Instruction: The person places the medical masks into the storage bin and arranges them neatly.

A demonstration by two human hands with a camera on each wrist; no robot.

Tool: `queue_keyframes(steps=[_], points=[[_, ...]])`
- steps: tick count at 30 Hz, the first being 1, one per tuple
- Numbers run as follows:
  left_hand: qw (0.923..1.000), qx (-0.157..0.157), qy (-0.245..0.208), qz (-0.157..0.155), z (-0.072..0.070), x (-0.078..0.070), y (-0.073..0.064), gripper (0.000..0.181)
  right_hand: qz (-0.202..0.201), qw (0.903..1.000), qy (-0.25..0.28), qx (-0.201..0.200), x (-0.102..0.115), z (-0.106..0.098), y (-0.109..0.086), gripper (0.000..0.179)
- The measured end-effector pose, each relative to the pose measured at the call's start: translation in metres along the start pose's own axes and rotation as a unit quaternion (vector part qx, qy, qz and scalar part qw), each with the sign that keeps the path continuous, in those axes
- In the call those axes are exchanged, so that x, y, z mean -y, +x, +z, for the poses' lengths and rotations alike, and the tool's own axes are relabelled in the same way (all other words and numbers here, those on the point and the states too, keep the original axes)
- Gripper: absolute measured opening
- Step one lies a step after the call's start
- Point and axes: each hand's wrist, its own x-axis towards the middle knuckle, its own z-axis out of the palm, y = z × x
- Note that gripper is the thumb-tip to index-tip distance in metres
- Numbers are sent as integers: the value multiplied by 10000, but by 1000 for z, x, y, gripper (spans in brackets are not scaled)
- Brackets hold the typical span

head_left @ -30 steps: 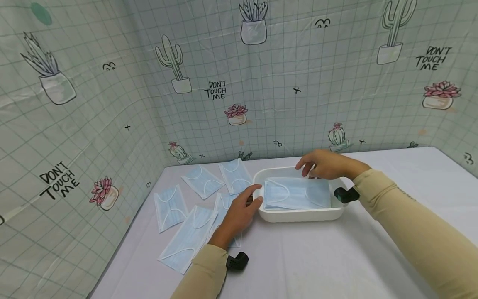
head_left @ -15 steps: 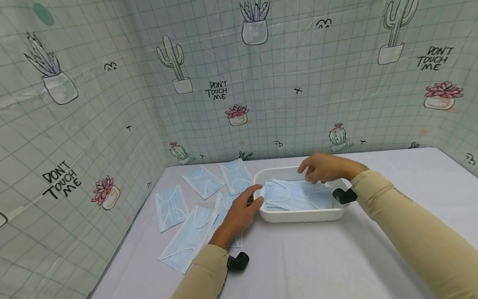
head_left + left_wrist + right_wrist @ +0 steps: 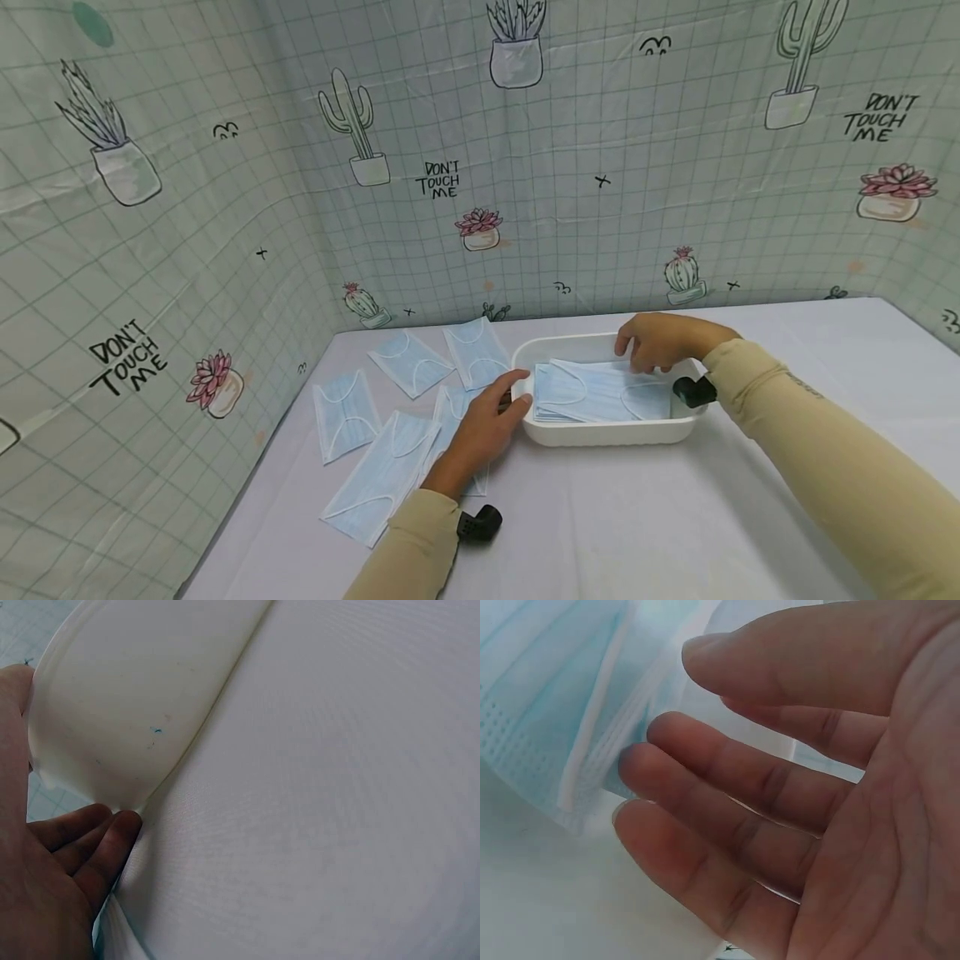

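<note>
A white plastic tray (image 3: 607,432) stands on the table, with a stack of light blue face masks (image 3: 592,392) lying flat in it. My left hand (image 3: 482,429) holds the tray's left end between thumb and fingers; in the left wrist view the fingertips (image 3: 124,821) meet its outer wall. Over the tray's far right part is my right hand (image 3: 667,340), reaching down inside. Seen from the right wrist, its loosely bent fingers (image 3: 727,802) are beside the end of a mask (image 3: 577,742), with nothing held. Whether the fingertips touch the masks I cannot tell.
Several loose face masks (image 3: 378,479) lie spread left of the tray, some overlapping, one partly under my left forearm. A white cloth covers the table (image 3: 600,525). A printed curtain (image 3: 555,225) rises behind and at the left. Black wrist cameras (image 3: 480,523) sit on both wrists.
My right hand has shifted slightly right and lower along the tray's far side. The top mask's far right corner has moved a little. The left hand stays at the tray's end.
</note>
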Motion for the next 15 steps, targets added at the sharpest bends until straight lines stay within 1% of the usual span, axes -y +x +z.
queue_keyframes(steps=[9, 12, 15], points=[[10000, 47, -36, -33, 0, 1, 0, 48, -85, 9993, -342, -81, 1, 6, 7, 26], [10000, 45, -11, -48, -1, 0, 0, 49, -209, 9979, -584, -206, 1, 7, 10, 26], [10000, 38, -19, 4, -2, 0, 0, 49, -380, 9952, -816, -381, 1, 8, 13, 26]])
